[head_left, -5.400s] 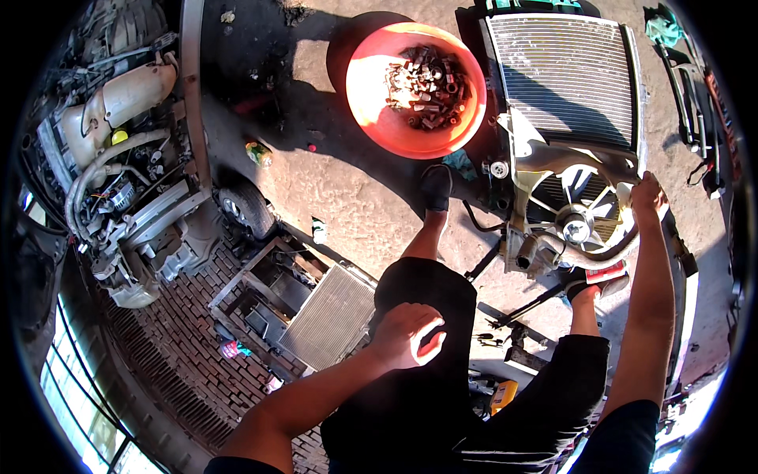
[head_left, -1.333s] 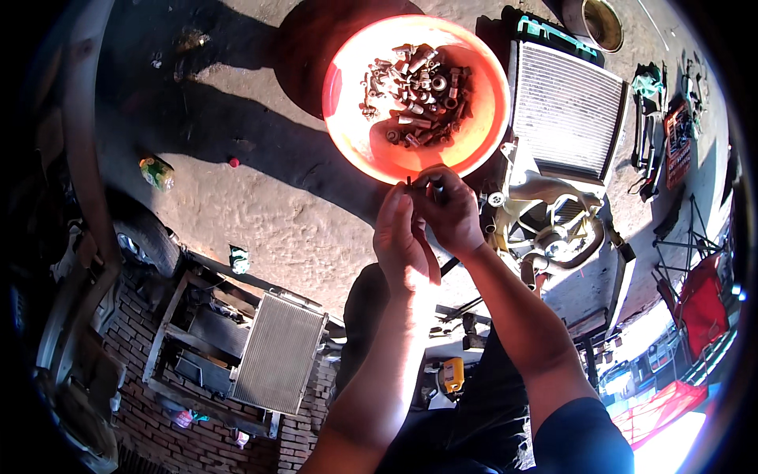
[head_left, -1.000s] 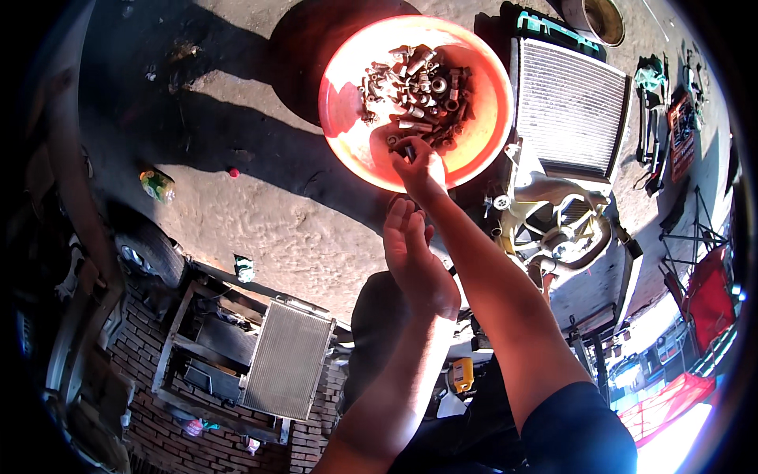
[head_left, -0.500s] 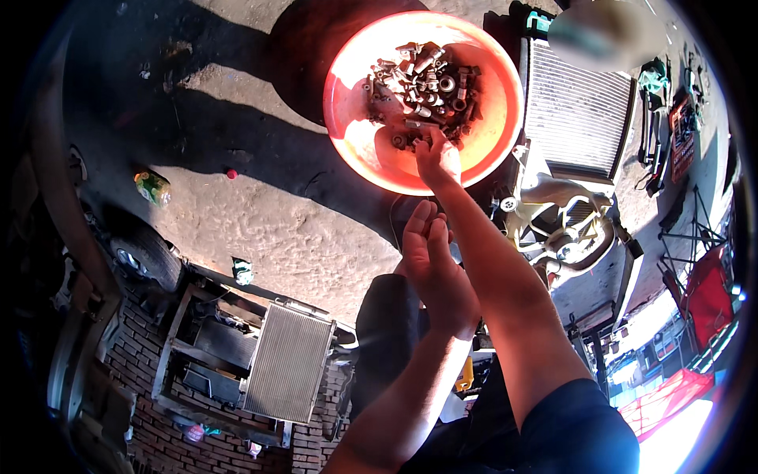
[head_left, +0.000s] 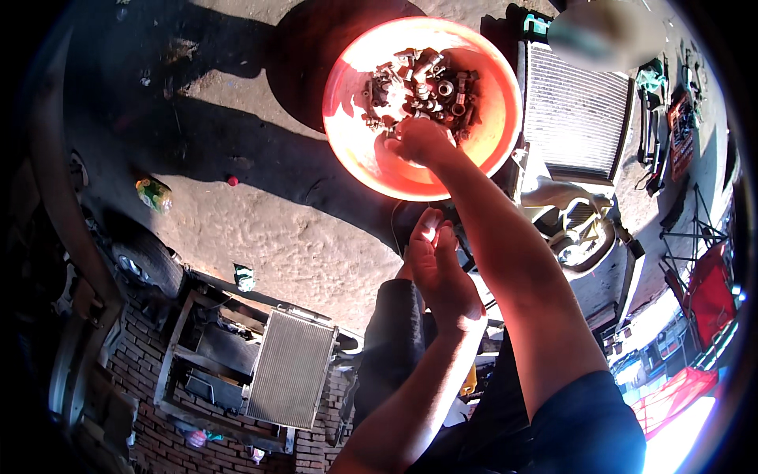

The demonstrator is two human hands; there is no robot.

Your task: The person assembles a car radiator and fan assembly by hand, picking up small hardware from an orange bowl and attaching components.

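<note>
A wide orange-red basin [head_left: 347, 150] holds a heap of dark, dirty bolts, nuts and similar metal fittings [head_left: 430, 87]. Inside its near part, at the edge of the heap, is my right hand [head_left: 422, 142], its fingers curled together. Whatever they may grip is hidden from view. Below the basin's near rim, my left hand [head_left: 444, 276] is held palm up, fingers stretched and slightly cupped. Sunlight falls on its fingertips, and I make out nothing held there.
Right of the basin lie a large finned radiator [head_left: 576, 110] and a pale fan shroud [head_left: 580, 237]. Another radiator [head_left: 290, 367] rests on a metal frame at lower left, near a wheel [head_left: 146, 257]. A green bottle [head_left: 154, 194] and a red cap [head_left: 233, 181] lie on the ground.
My right hand has shifted slightly left and toward me within the basin, its fingers now curled in. My left hand has moved a little nearer to me and stays palm up.
</note>
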